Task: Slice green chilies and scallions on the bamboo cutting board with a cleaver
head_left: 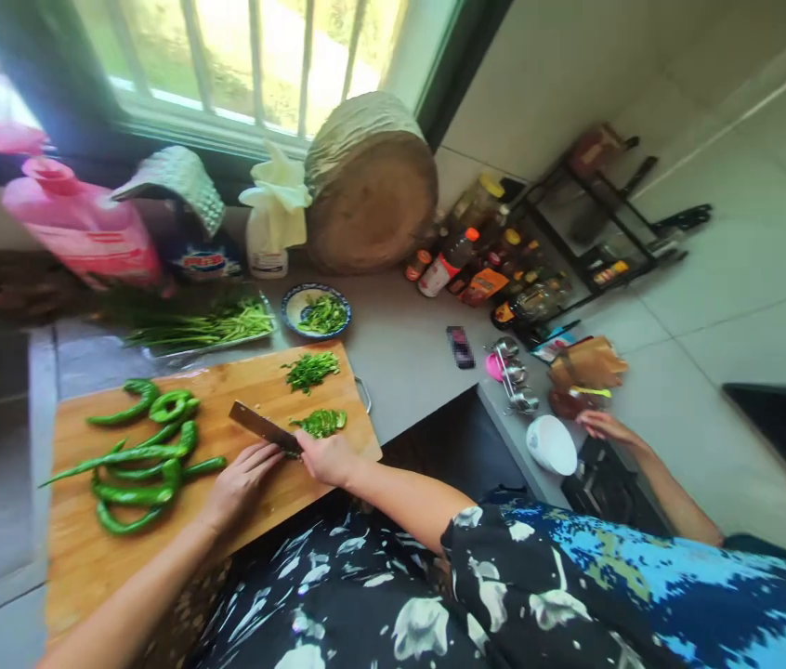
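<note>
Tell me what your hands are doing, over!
Right hand grips steel knife. Left hand flat on wooden chopping board. Whole green chillies beside it. Another person's hand far right.

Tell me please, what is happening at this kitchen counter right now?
A person is cutting green chili peppers on a wooden cutting board. The right hand grips the knife, its blade beside a small pile of sliced pepper. The left hand rests flat on the board, next to the whole peppers. More chopped greens lie further back. Another person's hand reaches toward the counter on the right.
</note>
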A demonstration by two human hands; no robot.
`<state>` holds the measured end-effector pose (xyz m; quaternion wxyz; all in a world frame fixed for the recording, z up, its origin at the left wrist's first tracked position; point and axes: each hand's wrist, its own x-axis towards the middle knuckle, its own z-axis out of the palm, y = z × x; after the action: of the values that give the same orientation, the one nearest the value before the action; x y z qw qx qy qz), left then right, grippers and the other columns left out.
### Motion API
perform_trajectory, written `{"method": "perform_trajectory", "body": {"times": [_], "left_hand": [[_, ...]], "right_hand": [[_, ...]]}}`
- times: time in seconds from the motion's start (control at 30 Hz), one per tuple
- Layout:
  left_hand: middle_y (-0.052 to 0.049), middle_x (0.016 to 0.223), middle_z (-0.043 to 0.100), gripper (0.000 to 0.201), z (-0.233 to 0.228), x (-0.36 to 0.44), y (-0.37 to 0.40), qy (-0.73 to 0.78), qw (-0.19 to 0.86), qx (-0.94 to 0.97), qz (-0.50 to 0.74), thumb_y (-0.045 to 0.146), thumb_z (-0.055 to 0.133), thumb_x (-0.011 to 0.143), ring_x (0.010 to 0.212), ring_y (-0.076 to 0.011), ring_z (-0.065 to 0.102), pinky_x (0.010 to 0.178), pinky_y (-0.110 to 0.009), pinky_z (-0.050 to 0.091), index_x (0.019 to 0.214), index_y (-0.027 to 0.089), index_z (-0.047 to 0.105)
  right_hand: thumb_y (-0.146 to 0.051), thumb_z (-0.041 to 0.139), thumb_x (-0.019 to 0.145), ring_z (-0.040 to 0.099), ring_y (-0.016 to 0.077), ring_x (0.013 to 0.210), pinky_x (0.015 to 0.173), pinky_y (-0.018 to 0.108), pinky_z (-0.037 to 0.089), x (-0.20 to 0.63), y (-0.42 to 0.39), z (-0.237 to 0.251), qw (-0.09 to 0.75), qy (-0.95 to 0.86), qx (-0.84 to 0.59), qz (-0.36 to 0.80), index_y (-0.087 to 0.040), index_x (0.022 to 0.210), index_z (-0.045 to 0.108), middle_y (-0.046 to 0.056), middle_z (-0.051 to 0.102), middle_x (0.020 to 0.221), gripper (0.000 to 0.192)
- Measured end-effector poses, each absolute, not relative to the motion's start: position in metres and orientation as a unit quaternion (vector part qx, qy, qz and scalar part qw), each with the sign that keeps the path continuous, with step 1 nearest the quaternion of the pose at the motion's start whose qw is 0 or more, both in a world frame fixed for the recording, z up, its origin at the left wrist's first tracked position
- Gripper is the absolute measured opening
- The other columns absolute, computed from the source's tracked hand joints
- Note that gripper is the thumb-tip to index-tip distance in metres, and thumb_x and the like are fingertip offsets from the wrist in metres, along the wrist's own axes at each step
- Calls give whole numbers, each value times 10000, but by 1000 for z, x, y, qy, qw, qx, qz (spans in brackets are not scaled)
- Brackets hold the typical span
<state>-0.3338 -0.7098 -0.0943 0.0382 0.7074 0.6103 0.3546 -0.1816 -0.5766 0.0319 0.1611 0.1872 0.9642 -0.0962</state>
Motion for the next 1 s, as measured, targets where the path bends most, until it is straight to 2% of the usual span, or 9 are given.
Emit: {"method": "perform_trajectory", "body": {"times": [0.23,0.47,0.67,0.87,1.0], "left_hand": [[-36,1139,623,372,-95,-337,-702,583,-20,764,276,266,343,864,1036,-206,545,912,-356,454,1124,229,606],[-60,1134,622,401,-90,-342,-704,602,-11,744,289,224,289,883,1028,-184,553,903,-334,460,1142,207,594],[-47,1127,628,397,-95,-349,-698,586,9,759,283,262,297,877,1012,-187,558,900,-336,463,1113,222,613],[-55,1094,640,424,-91,-338,-698,602,22,745,286,194,242,895,1004,-157,552,915,-324,453,1103,199,612],[-55,1088,644,385,-92,-331,-702,630,23,714,305,201,277,912,1032,-153,547,928,-326,454,1108,188,608]], "right_hand": [[-271,402,867,654,207,658,560,293,510,-164,-572,37,145,960,220,-92,-159,1171,379,56,677,764,324],[-197,415,836,649,216,613,535,308,515,-170,-579,28,129,967,203,-89,-120,1273,298,62,672,723,459],[-276,401,876,655,204,646,561,294,512,-174,-570,32,135,958,230,-104,-170,1216,356,48,673,749,359],[-275,395,887,662,211,706,613,290,502,-163,-574,40,145,945,269,-114,-170,1255,355,71,682,784,385],[-281,380,897,660,214,736,639,289,490,-166,-581,46,154,937,295,-109,-182,1321,308,85,685,820,442]]}}
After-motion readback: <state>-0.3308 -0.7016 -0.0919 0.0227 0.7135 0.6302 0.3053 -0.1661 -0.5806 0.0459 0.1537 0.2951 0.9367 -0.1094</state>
